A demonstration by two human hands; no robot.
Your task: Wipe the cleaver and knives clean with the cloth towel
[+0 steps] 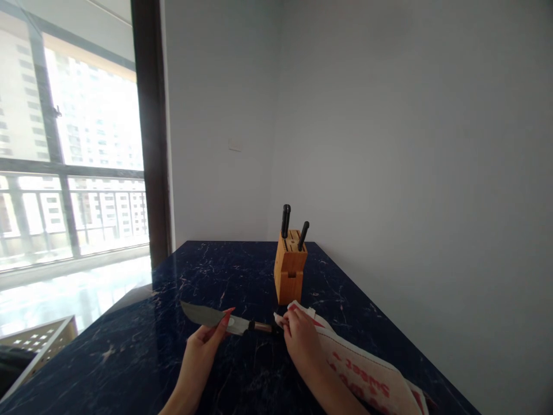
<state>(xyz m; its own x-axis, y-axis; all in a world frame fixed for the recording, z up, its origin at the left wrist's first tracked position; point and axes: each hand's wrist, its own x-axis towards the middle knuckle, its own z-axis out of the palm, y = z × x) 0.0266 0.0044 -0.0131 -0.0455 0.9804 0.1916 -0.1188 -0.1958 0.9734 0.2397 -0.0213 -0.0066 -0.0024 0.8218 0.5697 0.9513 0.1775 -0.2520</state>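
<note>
Daylight from left window [101,118] (heavily overexposed); right wall [410,144] dim, shadowed

We get one readable word: "Sweet", in red letters [367,380], on the off-white fabric cloth with red patches and a dark stitched line [341,347], lower right of the frame. To us it looks upside down. More red lettering sits beside it on the same cloth, partly hidden and blurred; we can't make it out. We read nothing elsewhere.

1 knife [240,326] in left fingers [222,326], cloth [367,369] in right fingers [290,324]
</note>
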